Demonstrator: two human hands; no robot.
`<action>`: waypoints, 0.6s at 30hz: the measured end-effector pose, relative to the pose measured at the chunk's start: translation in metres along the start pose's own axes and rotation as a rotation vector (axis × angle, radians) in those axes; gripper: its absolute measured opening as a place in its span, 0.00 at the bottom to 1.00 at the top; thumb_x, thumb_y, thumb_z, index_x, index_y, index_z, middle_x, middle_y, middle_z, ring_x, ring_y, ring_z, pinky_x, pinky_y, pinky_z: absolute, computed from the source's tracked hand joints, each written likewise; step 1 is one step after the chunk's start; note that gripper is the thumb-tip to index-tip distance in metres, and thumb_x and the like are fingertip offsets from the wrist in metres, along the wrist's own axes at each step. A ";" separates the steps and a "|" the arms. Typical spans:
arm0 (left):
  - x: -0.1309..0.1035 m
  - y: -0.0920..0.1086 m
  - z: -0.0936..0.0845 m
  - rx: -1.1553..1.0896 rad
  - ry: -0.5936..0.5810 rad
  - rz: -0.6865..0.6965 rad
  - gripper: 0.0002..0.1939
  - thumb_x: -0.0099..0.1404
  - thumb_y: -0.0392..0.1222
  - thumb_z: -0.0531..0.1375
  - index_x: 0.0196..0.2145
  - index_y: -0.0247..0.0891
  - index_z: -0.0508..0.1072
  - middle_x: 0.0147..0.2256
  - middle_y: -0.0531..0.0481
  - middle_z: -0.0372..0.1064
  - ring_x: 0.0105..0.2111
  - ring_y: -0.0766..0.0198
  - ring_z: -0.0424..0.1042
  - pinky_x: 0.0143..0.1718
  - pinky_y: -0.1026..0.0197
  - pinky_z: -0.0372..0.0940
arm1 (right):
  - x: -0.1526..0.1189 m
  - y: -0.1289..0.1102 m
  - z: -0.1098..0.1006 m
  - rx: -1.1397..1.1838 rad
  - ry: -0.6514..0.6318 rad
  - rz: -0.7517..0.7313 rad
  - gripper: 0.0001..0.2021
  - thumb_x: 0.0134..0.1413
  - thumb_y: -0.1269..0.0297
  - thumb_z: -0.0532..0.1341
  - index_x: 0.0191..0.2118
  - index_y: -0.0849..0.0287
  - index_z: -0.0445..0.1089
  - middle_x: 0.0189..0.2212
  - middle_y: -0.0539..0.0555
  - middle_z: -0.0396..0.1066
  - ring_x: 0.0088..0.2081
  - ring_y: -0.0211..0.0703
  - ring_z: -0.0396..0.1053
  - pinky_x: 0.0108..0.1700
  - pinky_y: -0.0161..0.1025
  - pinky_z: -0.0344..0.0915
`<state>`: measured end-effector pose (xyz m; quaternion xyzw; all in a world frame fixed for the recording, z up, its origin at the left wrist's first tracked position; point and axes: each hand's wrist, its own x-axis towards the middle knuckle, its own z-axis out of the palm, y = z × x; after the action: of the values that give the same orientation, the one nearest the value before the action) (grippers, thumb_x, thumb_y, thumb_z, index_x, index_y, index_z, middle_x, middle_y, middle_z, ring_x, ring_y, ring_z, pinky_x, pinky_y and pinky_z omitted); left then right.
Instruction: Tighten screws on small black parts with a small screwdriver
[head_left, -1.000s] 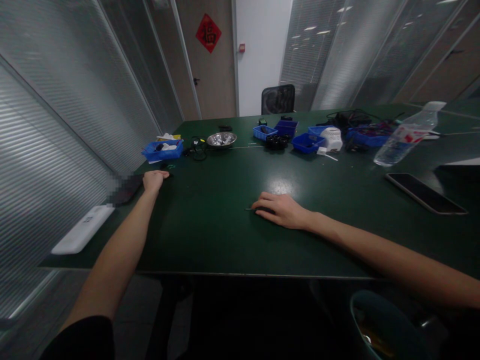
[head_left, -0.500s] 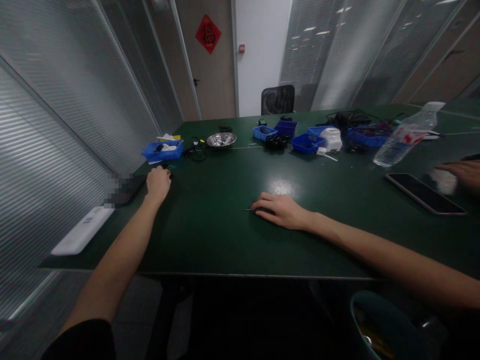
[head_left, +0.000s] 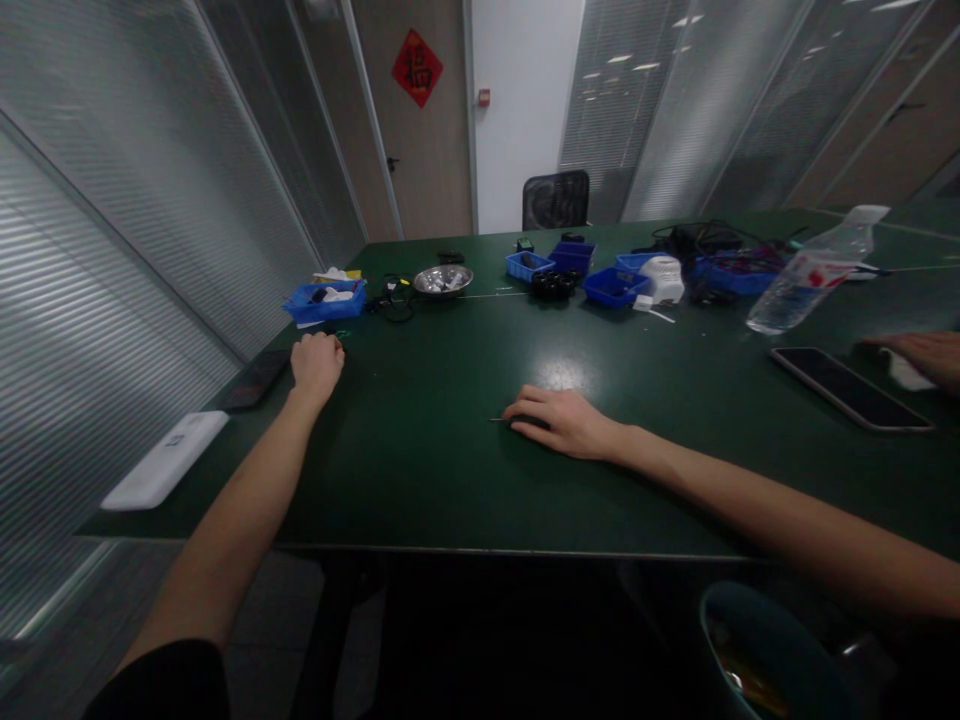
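Note:
My left hand (head_left: 318, 362) rests on the green table (head_left: 435, 480) at the left, its fingers curled down. Whatever lies under those fingers is hidden; a small dark and green item (head_left: 343, 334) shows just beyond them. Nearer the middle, my right hand (head_left: 559, 420) lies on its side on the tabletop with bent fingers closed. From its fingertips a thin pointed tool (head_left: 496, 419) sticks out to the left; the rest of it is covered by the hand, so I cannot tell its kind.
Blue baskets (head_left: 326, 302), a steel bowl (head_left: 443, 282) and cables (head_left: 391, 300) stand at the back. Left lie a white case (head_left: 166, 460) and a dark flat object (head_left: 259, 380). At right are a bottle (head_left: 814, 270), a phone (head_left: 847, 388) and another person's hand (head_left: 926, 355) on a white cloth.
My two hands have stayed almost still. The other person's hand at the right edge, with the white cloth, has shifted a little to the right and down.

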<state>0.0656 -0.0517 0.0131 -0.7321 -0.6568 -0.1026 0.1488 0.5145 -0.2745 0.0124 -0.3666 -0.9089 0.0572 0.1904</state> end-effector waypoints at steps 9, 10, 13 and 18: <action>0.000 0.000 0.000 0.005 0.007 0.007 0.20 0.72 0.44 0.49 0.47 0.32 0.78 0.52 0.28 0.72 0.55 0.35 0.66 0.55 0.39 0.61 | 0.000 0.000 -0.001 -0.007 -0.003 -0.003 0.16 0.77 0.55 0.54 0.59 0.54 0.71 0.48 0.56 0.71 0.37 0.40 0.71 0.37 0.38 0.64; 0.000 0.000 0.000 0.003 0.011 0.009 0.21 0.72 0.44 0.49 0.47 0.32 0.78 0.53 0.28 0.72 0.55 0.34 0.66 0.56 0.39 0.61 | 0.000 0.000 0.000 -0.009 -0.002 -0.003 0.16 0.77 0.56 0.54 0.59 0.54 0.71 0.48 0.56 0.71 0.37 0.41 0.71 0.37 0.38 0.64; 0.000 -0.001 0.003 -0.001 0.011 0.008 0.21 0.72 0.44 0.49 0.48 0.31 0.78 0.53 0.27 0.72 0.56 0.34 0.66 0.56 0.38 0.60 | -0.001 0.000 0.001 -0.008 0.002 -0.004 0.15 0.76 0.56 0.54 0.59 0.54 0.71 0.48 0.56 0.72 0.39 0.41 0.72 0.38 0.38 0.65; 0.001 -0.003 0.006 -0.014 0.020 0.007 0.22 0.71 0.43 0.49 0.49 0.31 0.78 0.52 0.28 0.73 0.54 0.35 0.68 0.55 0.39 0.61 | 0.000 -0.001 0.000 -0.002 -0.006 0.003 0.16 0.77 0.56 0.54 0.59 0.54 0.71 0.49 0.56 0.71 0.39 0.42 0.72 0.39 0.38 0.65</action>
<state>0.0630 -0.0482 0.0086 -0.7344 -0.6519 -0.1141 0.1508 0.5143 -0.2752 0.0126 -0.3679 -0.9090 0.0579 0.1873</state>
